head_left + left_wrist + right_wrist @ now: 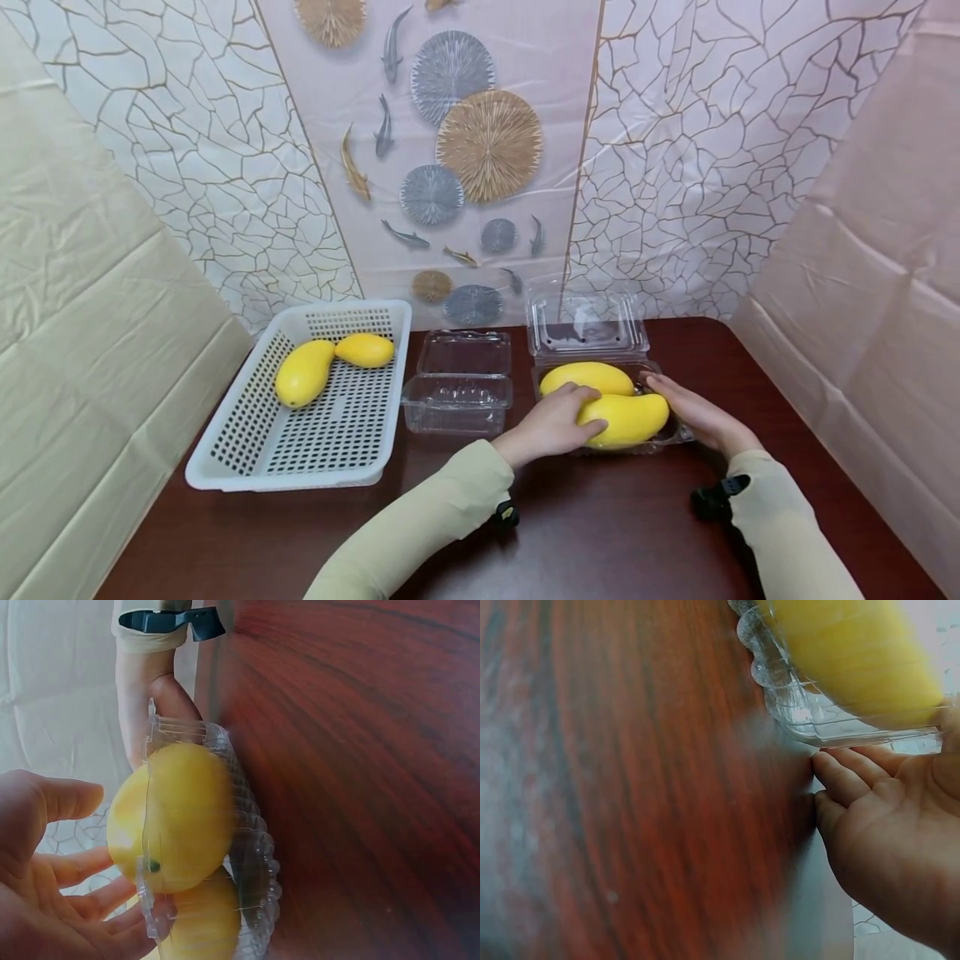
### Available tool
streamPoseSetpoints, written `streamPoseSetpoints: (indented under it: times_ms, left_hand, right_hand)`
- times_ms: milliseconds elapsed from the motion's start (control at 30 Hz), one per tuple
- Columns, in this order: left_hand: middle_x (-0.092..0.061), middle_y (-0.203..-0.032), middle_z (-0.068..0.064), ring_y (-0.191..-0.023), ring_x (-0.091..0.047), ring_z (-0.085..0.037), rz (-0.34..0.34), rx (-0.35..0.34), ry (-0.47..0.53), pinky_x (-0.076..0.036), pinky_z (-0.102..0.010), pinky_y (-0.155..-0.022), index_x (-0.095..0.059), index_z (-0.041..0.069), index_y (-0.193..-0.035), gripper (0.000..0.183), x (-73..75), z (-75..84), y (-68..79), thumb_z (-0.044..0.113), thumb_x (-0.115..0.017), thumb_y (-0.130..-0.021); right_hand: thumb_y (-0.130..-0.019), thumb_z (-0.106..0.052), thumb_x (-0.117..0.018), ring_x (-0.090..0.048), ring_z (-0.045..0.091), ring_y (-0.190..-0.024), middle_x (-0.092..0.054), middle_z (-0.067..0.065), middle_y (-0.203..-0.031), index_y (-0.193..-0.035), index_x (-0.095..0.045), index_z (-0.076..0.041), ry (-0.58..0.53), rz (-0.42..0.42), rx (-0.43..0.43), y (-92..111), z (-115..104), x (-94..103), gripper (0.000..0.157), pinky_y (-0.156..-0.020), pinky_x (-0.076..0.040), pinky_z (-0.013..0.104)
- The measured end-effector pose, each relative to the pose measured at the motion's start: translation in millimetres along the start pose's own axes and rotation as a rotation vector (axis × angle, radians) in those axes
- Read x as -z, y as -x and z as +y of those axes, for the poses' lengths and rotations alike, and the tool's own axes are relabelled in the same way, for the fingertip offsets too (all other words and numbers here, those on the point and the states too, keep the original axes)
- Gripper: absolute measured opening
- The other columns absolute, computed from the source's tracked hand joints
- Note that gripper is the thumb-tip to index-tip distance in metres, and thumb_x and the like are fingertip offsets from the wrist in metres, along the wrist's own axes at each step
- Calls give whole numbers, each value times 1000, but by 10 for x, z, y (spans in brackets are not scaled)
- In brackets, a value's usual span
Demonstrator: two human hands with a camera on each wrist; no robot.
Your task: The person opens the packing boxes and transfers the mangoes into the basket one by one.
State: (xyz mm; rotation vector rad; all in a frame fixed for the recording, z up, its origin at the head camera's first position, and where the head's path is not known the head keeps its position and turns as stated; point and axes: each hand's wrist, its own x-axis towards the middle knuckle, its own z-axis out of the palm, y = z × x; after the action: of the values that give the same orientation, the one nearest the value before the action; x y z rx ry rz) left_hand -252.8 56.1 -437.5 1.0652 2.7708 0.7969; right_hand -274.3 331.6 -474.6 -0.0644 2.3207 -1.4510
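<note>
Two yellow mangoes lie side by side in a clear plastic clamshell box (pixel 660 437) on the right, its lid (pixel 588 325) raised behind. My left hand (pixel 553 421) is at the left end of the front mango (pixel 630 419), its fingers reaching over toward the rear mango (pixel 585 377). In the left wrist view the thumb of that left hand (pixel 56 877) stands apart from the fruit, while fingers overlap the box's side. My right hand (pixel 697 414) lies along the box's right side with fingers extended; the right wrist view shows this hand (pixel 885 817) against the outer wall.
A white perforated basket (pixel 330 442) on the left holds two more mangoes, one larger mango (pixel 303 375) and one smaller mango (pixel 365 350). Between basket and hands stands another clear box (pixel 457 408), its lid up. Patterned cloth (pixel 660 167) hangs behind the dark wooden table (pixel 600 525).
</note>
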Motion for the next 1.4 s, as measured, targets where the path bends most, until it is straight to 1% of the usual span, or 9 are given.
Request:
streamPoseSetpoints:
  times_ms: [133, 333, 433, 600, 767, 967, 1067, 1267, 1400]
  left_hand:
    - [-61, -132, -5, -116, -57, -14, -19, -10, -58, -45, -23, -95, -58, 11, -141, 53, 4, 28, -56, 43, -61, -99]
    - [-58, -132, -4, -107, -55, -16, -81, 28, -146, -47, -25, -80, -55, 15, -144, 62, 17, 91, -130, 53, -61, -96]
    - [-58, -129, -4, -104, -54, -16, -90, 33, -198, -47, -27, -79, -56, 15, -143, 64, 21, 137, -167, 57, -61, -95]
    - [-61, -125, -5, -105, -56, -18, -76, 30, -309, -50, -30, -82, -59, 14, -138, 65, 2, 207, -222, 62, -58, -95]
    - [-61, -122, -5, -104, -57, -18, -52, 31, -406, -51, -32, -83, -60, 12, -135, 69, -69, 230, -271, 67, -55, -93]
    - [-60, -115, -6, -99, -56, -17, -3, 27, -497, -53, -30, -73, -63, 11, -129, 76, -167, 241, -273, 74, -55, -88]
    - [-59, -113, -5, -97, -55, -16, 17, 19, -519, -52, -28, -69, -63, 11, -127, 74, -198, 242, -263, 74, -55, -89]
    - [-58, -109, -4, -96, -53, -14, 52, -1, -512, -50, -26, -72, -62, 12, -127, 72, -239, 212, -239, 73, -55, -89]
    - [-58, -105, -3, -92, -53, -14, 88, -35, -538, -50, -24, -72, -62, 11, -124, 71, -279, 194, -207, 72, -55, -90]
  right_hand:
    - [-109, -52, -26, 9, 48, -149, 8, 26, -165, -161, 0, -4, 4, 1, -7, -7, -1, -16, 76, -114, -4, 69]
    - [-108, -56, -26, 3, 49, -149, 7, 27, -165, -162, 1, -6, -5, 3, -15, -16, -9, -31, 78, -114, -6, 69]
    - [-107, -57, -26, 3, 49, -149, 7, 27, -165, -162, 2, -6, -10, 9, -15, -10, -16, -30, 79, -114, -6, 69]
    - [-107, -57, -27, 3, 50, -149, 7, 27, -164, -161, 2, -6, -9, 13, -19, -17, -22, -27, 80, -114, -6, 70]
    - [-108, -55, -26, 3, 50, -149, 7, 28, -164, -161, 2, -5, -6, 15, -23, -26, -14, -30, 79, -114, -5, 70]
    - [-109, -50, -27, 0, 50, -149, 6, 27, -165, -162, 0, -6, -16, 23, -12, -15, -4, -41, 74, -115, -7, 68]
    - [-110, -46, -28, -2, 50, -149, 6, 27, -165, -162, -1, -6, -26, 28, 4, 1, 1, -39, 70, -115, -9, 67]
    - [-112, -35, -28, -7, 50, -148, 1, 29, -164, -161, -3, -3, -19, 30, 49, 3, 19, -30, 64, -116, -14, 65]
    - [-112, -31, -28, -11, 50, -147, -3, 28, -164, -161, -5, -2, -3, 40, 55, -20, 35, -38, 61, -116, -18, 63]
